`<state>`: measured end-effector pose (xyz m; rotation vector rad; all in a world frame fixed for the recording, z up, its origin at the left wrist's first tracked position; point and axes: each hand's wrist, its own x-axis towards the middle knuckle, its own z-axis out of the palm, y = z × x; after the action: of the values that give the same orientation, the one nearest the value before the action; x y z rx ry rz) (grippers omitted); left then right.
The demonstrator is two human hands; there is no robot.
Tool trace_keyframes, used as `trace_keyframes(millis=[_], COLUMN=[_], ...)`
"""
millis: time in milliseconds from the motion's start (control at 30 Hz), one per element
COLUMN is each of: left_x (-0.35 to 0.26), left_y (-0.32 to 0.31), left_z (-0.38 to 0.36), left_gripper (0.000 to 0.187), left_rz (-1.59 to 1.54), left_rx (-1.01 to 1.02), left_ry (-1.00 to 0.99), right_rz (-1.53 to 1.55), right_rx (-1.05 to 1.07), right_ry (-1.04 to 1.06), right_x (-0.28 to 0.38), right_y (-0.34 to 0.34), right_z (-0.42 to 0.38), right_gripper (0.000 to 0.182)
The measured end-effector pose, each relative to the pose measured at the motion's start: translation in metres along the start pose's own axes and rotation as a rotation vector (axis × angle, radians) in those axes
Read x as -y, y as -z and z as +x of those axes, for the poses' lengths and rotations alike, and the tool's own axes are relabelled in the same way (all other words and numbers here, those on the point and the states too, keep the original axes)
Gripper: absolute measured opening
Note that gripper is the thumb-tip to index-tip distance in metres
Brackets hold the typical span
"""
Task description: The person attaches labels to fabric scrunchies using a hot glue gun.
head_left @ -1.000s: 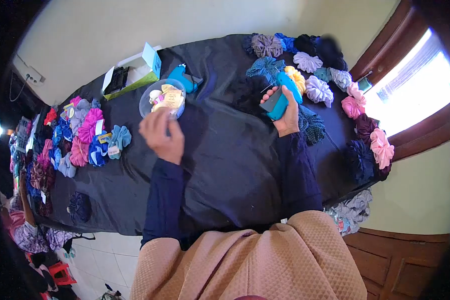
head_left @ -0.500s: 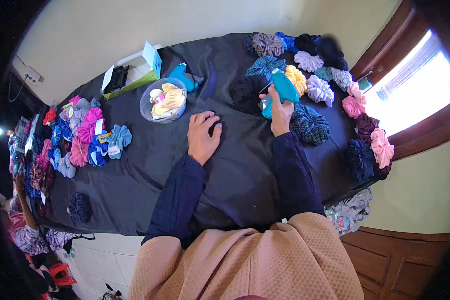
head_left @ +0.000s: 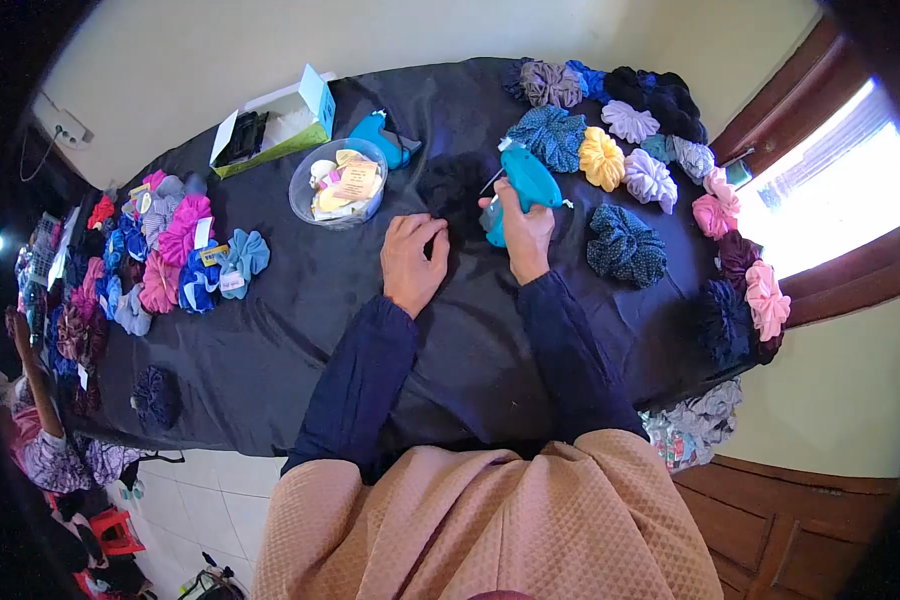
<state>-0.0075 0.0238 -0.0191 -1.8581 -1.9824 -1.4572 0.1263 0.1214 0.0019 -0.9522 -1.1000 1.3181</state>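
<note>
My right hand grips a teal tagging gun, its needle end pointing left toward a black scrunchie. The scrunchie lies on the dark cloth and blends into it, so its outline is hard to see. My left hand is at the scrunchie's near left edge, thumb and forefinger closed together on it. A round clear tub of paper tags stands beyond my left hand. A second teal tagging gun lies behind the tub. To the right of my right hand is a dark teal dotted scrunchie.
Several scrunchies, one yellow, line the right side. More tagged scrunchies, including a light blue one, are piled on the left. An open box stands at the back. Another person's arm shows at far left.
My right hand and the tagging gun have moved left, away from the dotted scrunchie. The black scrunchie is also farther left, and my left hand now meets its edge.
</note>
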Motion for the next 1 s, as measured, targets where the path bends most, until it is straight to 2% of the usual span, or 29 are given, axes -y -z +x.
trace_keyframes(millis=[100,200,267,300,333,400,433,533,600,667,833,1000], left_x=[-0.003,-0.009,-0.014,-0.005,0.000,0.008,0.015,0.026,0.034,0.039,0.041,0.034], left_y=[0.006,0.018,0.032,0.035,0.038,0.046,0.050,0.060,0.064,0.068,0.071,0.073], left_z=[0.001,0.007,0.014,0.013,0.014,0.018,0.020,0.020,0.019,0.016,0.018,0.020], left_gripper=[0.012,0.013,0.016,0.025,0.025,0.036,0.046,0.050,0.043,0.038,0.039,0.036], left_rz=[0.012,0.042,0.249,0.324,0.324,0.485,0.500,0.583,0.639,0.723,0.676,0.708], left_rx=[-0.090,-0.200,-0.358,-0.356,-0.358,-0.450,-0.441,-0.428,-0.411,-0.292,-0.328,-0.232], left_ry=[-0.011,-0.105,-0.153,-0.119,-0.119,-0.001,0.016,0.098,0.128,0.210,0.169,0.198], right_rz=[0.111,0.129,0.122,0.132,0.142,0.153,0.163,0.153,0.147,0.142,0.177,0.171], right_rx=[0.112,0.114,0.125,0.116,0.107,0.111,0.113,0.123,0.123,0.125,0.143,0.158], right_ry=[0.012,-0.014,-0.010,-0.012,-0.013,-0.005,0.003,-0.016,-0.009,-0.005,-0.054,-0.064], right_x=[0.001,0.008,0.009,0.009,0.011,0.010,0.009,0.007,0.005,0.006,0.010,0.007], right_y=[0.003,0.005,0.004,0.004,0.003,0.002,0.002,0.004,0.005,0.005,0.006,0.008], right_z=[-0.005,-0.006,-0.007,-0.008,-0.008,-0.008,-0.008,-0.007,-0.006,-0.006,-0.005,-0.002], right_gripper=[0.024,0.026,0.027,0.025,0.024,0.023,0.022,0.020,0.020,0.019,0.018,0.018])
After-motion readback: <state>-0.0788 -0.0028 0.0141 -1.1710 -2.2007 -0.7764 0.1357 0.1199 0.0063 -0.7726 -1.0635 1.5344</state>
